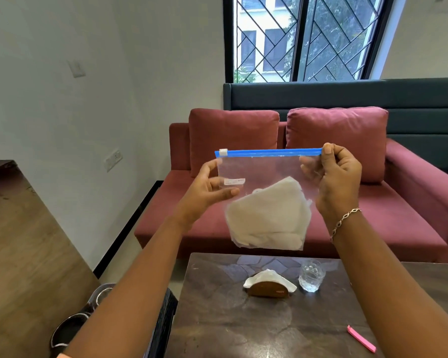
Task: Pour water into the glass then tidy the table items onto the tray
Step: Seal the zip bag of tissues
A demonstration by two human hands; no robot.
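- Two bare forearms come in from the bottom edge and reach up and forward. There's a thin chain bracelet (344, 220) on the right wrist.
- A pink clip (361, 339) lies flat on the dark surface (217, 319) at the near right, well apart from everything else.
- Over at the lower left are some dark round things with shiny rims (70, 329). They're half hidden behind the left arm, so I honestly can't tell what they are.
- Both hands hold a clear zip bag (267, 171) up in the air, above the far end of the surface.
- The left hand (207, 187) pinches the bag's left edge, thumb in front and fingers behind, just under the white slider (223, 152).
- The right hand (339, 177) pinches the right end of the blue zip strip between thumb and forefinger, with the other fingers curled behind the plastic.
- A folded white cloth (269, 218) sits in the bottom of the bag.
- The glass (311, 275) stands upright on the far part of the surface, below the bag. Can't tell if there's water in it.
- Just left of the glass is a wooden napkin holder (268, 290) with white napkins (267, 276) sticking out.
- Behind all that is a red sofa (411, 202) with two cushions.
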